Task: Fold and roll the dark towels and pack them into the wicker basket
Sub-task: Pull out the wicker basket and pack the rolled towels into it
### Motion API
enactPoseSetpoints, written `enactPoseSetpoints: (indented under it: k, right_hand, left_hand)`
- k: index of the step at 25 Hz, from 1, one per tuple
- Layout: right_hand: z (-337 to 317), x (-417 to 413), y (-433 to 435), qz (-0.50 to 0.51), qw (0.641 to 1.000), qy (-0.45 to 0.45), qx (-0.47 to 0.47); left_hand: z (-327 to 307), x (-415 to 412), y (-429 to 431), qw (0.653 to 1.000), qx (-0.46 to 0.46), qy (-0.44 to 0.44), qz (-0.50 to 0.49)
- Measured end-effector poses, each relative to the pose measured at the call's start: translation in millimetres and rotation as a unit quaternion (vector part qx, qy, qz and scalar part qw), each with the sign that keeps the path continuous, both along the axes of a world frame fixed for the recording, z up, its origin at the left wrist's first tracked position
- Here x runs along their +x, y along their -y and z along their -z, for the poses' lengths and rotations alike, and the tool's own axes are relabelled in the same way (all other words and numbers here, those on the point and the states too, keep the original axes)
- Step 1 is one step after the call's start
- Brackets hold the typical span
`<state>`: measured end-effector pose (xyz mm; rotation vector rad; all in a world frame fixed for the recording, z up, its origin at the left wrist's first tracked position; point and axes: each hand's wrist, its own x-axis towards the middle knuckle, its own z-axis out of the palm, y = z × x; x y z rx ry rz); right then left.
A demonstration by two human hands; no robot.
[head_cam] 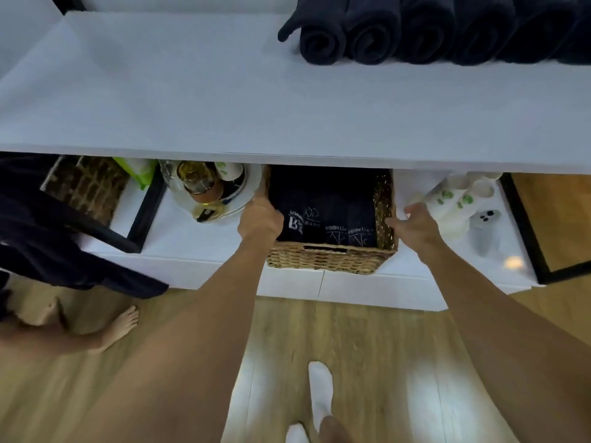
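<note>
A wicker basket [329, 258] stands on the low white shelf under the table, half beneath the tabletop. Dark folded towels [332, 219] with white printed logos fill it. My left hand [259, 219] grips the basket's left rim, fingers curled over the edge. My right hand [415, 226] is at the right rim, thumb touching the wicker wall and fingers spread behind it. Several rolled dark towels [415, 30] lie side by side on the white tabletop [192, 100] at the back right.
Left of the basket sit a round tray with a bottle [204, 187] and a green packet [137, 169]. Right of it lie white paper cups [457, 199] with green leaf prints. Another person's bare feet [96, 324] and dark garment are at far left. Wooden floor below.
</note>
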<state>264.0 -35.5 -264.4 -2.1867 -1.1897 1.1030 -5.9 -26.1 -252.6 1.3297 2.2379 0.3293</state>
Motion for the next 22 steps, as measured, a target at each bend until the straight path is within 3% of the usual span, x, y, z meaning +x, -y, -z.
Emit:
enactPoseSetpoints:
  k: [6,11,17,22]
  right_hand:
    - [32,-15,-39,-0.052,0.995,0.086,0.016]
    - [21,-21,-23,-0.055,0.988,0.108,0.094]
    - [-33,-28,39,-0.081,0.981,0.124,0.127]
    - [-84,-54,148,-0.089,0.978,0.111,0.153]
  left_hand:
    - [26,-15,-49,0.991,-0.074,-0.114,0.012]
    - [33,-30,-37,0.996,-0.052,-0.065,0.041]
    - [-11,-53,48,0.999,0.003,-0.032,0.039]
    - [-72,-87,166,0.996,0.074,-0.025,0.034]
